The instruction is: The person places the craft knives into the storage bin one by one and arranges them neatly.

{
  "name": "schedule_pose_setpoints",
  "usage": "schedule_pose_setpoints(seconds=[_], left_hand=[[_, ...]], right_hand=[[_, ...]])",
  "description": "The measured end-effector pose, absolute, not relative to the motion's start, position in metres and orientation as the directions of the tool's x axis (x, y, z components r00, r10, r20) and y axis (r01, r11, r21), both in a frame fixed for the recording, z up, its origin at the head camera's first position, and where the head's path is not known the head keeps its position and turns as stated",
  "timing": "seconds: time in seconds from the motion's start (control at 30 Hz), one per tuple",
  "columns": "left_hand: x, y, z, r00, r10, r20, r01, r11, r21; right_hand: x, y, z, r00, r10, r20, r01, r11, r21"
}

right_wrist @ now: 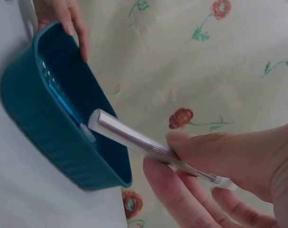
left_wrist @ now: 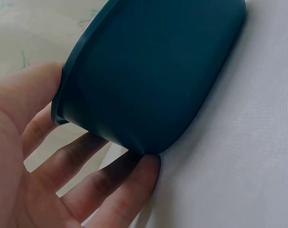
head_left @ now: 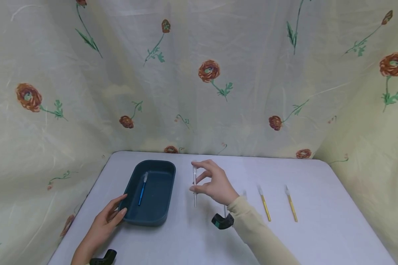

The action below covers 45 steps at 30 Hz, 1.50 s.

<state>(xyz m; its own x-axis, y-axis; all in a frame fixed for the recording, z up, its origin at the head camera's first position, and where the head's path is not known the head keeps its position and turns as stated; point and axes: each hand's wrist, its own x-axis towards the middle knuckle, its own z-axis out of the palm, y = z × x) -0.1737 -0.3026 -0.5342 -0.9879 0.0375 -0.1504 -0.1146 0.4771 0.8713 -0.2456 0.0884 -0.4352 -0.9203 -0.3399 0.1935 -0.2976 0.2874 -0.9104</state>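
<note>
In the head view my right hand (head_left: 215, 182) holds a silver craft knife (head_left: 195, 187) upright above the table, just right of the dark teal tray (head_left: 154, 220). Thumb and fingers pinch its knurled metal handle (right_wrist: 127, 134), with the clear-capped end toward my palm. My left hand (head_left: 104, 221) grips the tray at its near left corner, fingers spread along the rim and outer wall (left_wrist: 134, 76). Inside the tray lies a blue craft knife (head_left: 142, 191) with a clear cap.
Two gold craft knives (head_left: 265, 208) (head_left: 291, 208) with clear caps lie on the white table (head_left: 328, 235) at right. Another silver handle (head_left: 225, 211) shows partly behind my right wrist. A flowered curtain (head_left: 252, 110) surrounds the table's back and sides.
</note>
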Motion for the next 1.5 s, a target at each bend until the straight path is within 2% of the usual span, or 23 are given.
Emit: schedule_pose_setpoints(seconds=[0.1, 0.6, 1.1, 1.5], left_hand=[[-0.174, -0.303, -0.535, -0.989, 0.030, -0.147, -0.114, 0.485, 0.867], [-0.174, -0.303, -0.537, -0.990, 0.029, -0.141, -0.109, 0.486, 0.867], [-0.175, -0.302, -0.534, -0.990, 0.034, -0.138, -0.104, 0.493, 0.864], [-0.174, -0.303, -0.535, -0.989, 0.030, -0.144, -0.111, 0.486, 0.867]], right_hand=[[-0.246, 0.084, -0.434, -0.907, -0.369, 0.205, -0.304, 0.235, -0.923], [-0.248, 0.070, -0.429, -0.896, -0.384, 0.221, -0.302, 0.164, -0.939], [-0.249, 0.059, -0.427, -0.891, -0.394, 0.228, -0.315, 0.171, -0.934], [-0.248, 0.046, -0.432, -0.893, -0.403, 0.202, -0.274, 0.131, -0.953]])
